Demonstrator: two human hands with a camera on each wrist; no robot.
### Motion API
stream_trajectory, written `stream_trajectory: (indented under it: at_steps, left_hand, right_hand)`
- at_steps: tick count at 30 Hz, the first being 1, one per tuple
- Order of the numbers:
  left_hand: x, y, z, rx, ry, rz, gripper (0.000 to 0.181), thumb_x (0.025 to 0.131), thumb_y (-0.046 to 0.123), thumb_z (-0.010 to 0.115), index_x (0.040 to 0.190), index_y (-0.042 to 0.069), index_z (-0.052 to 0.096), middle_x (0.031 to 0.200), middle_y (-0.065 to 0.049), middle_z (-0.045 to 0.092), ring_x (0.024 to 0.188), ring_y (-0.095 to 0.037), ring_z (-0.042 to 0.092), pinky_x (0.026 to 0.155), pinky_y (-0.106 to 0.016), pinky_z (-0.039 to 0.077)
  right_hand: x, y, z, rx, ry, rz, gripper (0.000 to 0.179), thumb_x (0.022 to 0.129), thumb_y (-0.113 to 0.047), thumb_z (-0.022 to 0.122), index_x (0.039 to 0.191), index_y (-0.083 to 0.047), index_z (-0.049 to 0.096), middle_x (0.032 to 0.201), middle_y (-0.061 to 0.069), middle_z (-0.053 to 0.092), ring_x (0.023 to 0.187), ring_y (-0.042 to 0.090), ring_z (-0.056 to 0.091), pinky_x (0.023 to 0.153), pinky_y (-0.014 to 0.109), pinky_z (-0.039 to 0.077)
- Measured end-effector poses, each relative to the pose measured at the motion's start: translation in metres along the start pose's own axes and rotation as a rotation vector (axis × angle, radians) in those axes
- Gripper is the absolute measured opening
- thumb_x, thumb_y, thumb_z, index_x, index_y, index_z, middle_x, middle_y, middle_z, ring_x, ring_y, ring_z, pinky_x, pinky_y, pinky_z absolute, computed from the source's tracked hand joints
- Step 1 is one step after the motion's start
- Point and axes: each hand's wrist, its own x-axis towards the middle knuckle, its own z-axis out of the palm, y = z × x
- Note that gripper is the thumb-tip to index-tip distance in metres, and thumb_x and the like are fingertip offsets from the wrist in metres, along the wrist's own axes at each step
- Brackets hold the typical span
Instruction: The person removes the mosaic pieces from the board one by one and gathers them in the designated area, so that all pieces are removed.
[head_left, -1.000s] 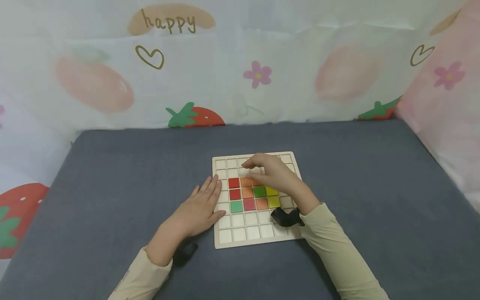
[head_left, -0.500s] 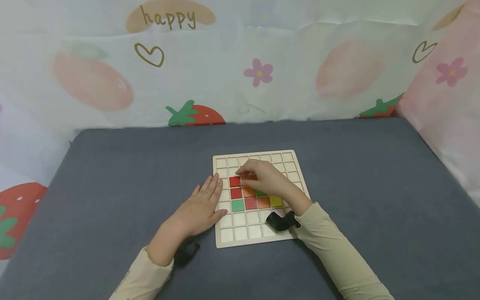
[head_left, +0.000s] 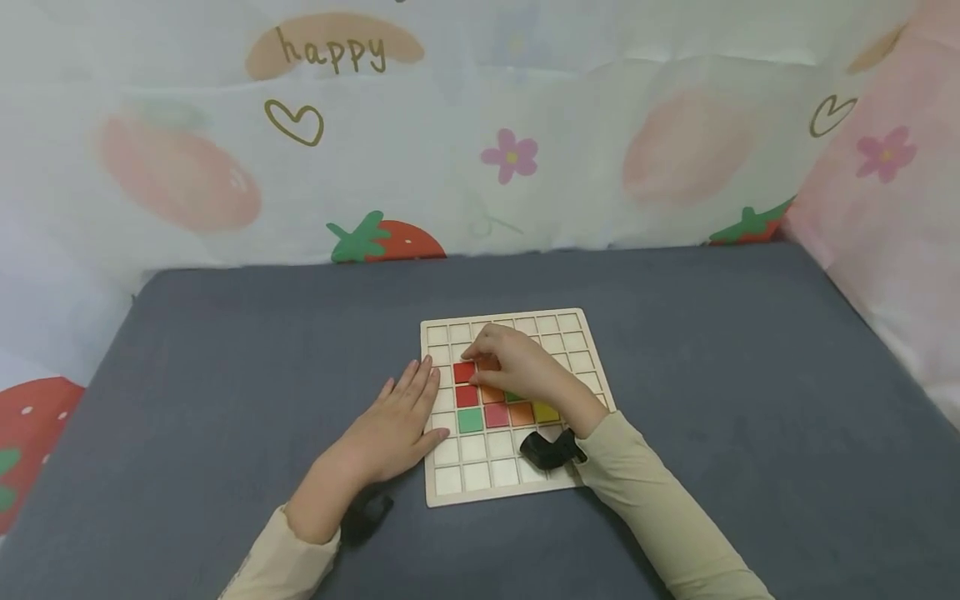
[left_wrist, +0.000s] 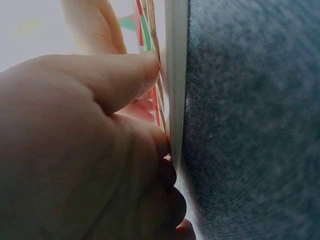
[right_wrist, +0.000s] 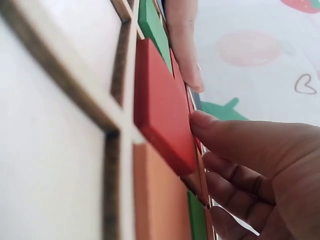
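Note:
A square wooden grid board (head_left: 475, 477) lies on the table, with coloured square tiles in its middle cells. My left hand (head_left: 393, 433) lies flat with straight fingers over the board's left edge. At the upper-left red tile (head_left: 464, 372), my right hand (head_left: 517, 358) pinches with thumb and forefinger at the tile's edges. Below it sit a second red tile (head_left: 467, 396) and a mint-green tile (head_left: 470, 419). A pink tile (head_left: 496, 415), an orange tile (head_left: 521, 414) and a yellow tile (head_left: 546, 412) continue that lowest row. More tiles are partly hidden under the right hand.
Dark grey cloth (head_left: 262, 350) covers the table around the board. Behind it hangs a white curtain (head_left: 570, 192) printed with fruit and flowers. A black wrist camera (head_left: 551, 450) overhangs the board's lower right cells.
My right hand has come left and toward me over the board, its thumb and forefinger closing in on the upper red tile. The left hand stays on the edge.

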Motion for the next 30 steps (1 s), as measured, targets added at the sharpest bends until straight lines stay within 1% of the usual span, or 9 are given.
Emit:
stream_trajectory:
  at_steps: [4, 9, 16, 20, 24, 30]
  left_hand:
    - [-0.0007, -0.0009, 0.002, 0.001, 0.011, 0.001, 0.074, 0.098, 0.038, 0.047, 0.149, -0.004, 0.012, 0.156, -0.018, 0.004, 0.143, -0.032, 0.002, 0.112, -0.053, 0.013]
    - [-0.0014, -0.0018, 0.0029, 0.008, 0.005, -0.002, 0.075, 0.099, 0.038, 0.046, 0.149, -0.005, 0.011, 0.156, -0.019, 0.004, 0.143, -0.032, 0.002, 0.111, -0.053, 0.014]
    - [-0.0007, -0.0023, 0.0039, 0.016, 0.006, -0.005, 0.075, 0.098, 0.038, 0.046, 0.149, -0.004, 0.011, 0.156, -0.018, 0.003, 0.143, -0.033, 0.001, 0.111, -0.053, 0.014]
    - [-0.0001, -0.0017, 0.0034, 0.016, 0.0, -0.008, 0.075, 0.098, 0.038, 0.047, 0.149, -0.005, 0.011, 0.156, -0.019, 0.002, 0.143, -0.034, 0.0, 0.112, -0.053, 0.012]
    - [0.0007, -0.0017, 0.0031, 0.02, -0.001, -0.012, 0.076, 0.098, 0.038, 0.046, 0.149, -0.005, 0.01, 0.156, -0.018, 0.002, 0.143, -0.033, 0.0, 0.112, -0.052, 0.012]
    - [-0.0001, -0.0008, 0.0022, 0.019, -0.013, -0.015, 0.075, 0.099, 0.038, 0.046, 0.149, -0.005, 0.01, 0.156, -0.019, 0.002, 0.143, -0.033, -0.001, 0.112, -0.052, 0.011]
  right_hand:
    - [-0.0005, -0.0001, 0.0024, -0.017, 0.012, -0.006, 0.026, 0.084, -0.018, 0.073, 0.107, -0.006, 0.071, 0.097, 0.003, 0.059, 0.087, 0.015, 0.054, 0.08, 0.029, 0.045]
    - [-0.0008, -0.0011, 0.0032, -0.044, 0.018, -0.033, 0.024, 0.084, -0.018, 0.073, 0.105, -0.006, 0.071, 0.095, 0.003, 0.059, 0.086, 0.016, 0.054, 0.079, 0.029, 0.046]
    - [-0.0007, -0.0008, 0.0038, -0.056, 0.033, -0.054, 0.022, 0.084, -0.018, 0.073, 0.102, -0.006, 0.071, 0.095, 0.003, 0.06, 0.087, 0.016, 0.055, 0.082, 0.03, 0.046]
    - [-0.0006, 0.0, 0.0032, -0.058, 0.021, -0.076, 0.021, 0.085, -0.016, 0.072, 0.103, -0.005, 0.07, 0.096, 0.004, 0.061, 0.089, 0.017, 0.056, 0.084, 0.03, 0.046]
    - [-0.0004, -0.0009, 0.0024, -0.083, 0.018, -0.092, 0.02, 0.085, -0.015, 0.072, 0.102, -0.005, 0.069, 0.097, 0.004, 0.061, 0.091, 0.018, 0.056, 0.085, 0.03, 0.046]
    - [-0.0008, -0.0018, 0.0023, -0.104, 0.018, -0.097, 0.02, 0.086, -0.015, 0.071, 0.103, -0.004, 0.069, 0.097, 0.005, 0.061, 0.092, 0.018, 0.057, 0.086, 0.03, 0.046]
